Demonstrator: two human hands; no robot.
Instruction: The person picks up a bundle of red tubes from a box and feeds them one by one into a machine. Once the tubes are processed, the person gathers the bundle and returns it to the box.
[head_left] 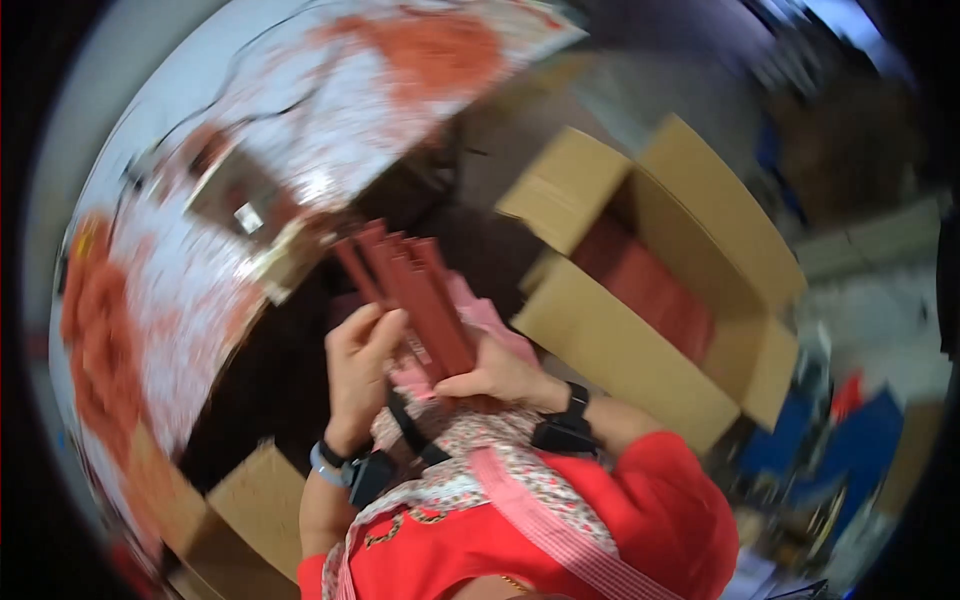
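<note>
A bundle of slim dark-red flat pieces [425, 305], perhaps small cartons, is held upright before my body. Their far ends are uneven and fan slightly apart. Gripping the bundle's near right end is my right hand [505, 376], its thumb across the front edge. My left hand [362, 365] is closed at the left side, fingers pinched on the edge of the leftmost pieces. Blur hides exactly how many it grips. Beneath the bundle, pink cloth [490, 325] and a flowered apron [510, 440] show over my lap.
To the right stands an open cardboard box [625, 345] with dark-red pieces [645, 280] inside. A white table [175, 330] dusted orange-red runs along the left, bearing cables, a small device [240, 200] and an orange heap [95, 320]. Another open carton [255, 510] sits at lower left.
</note>
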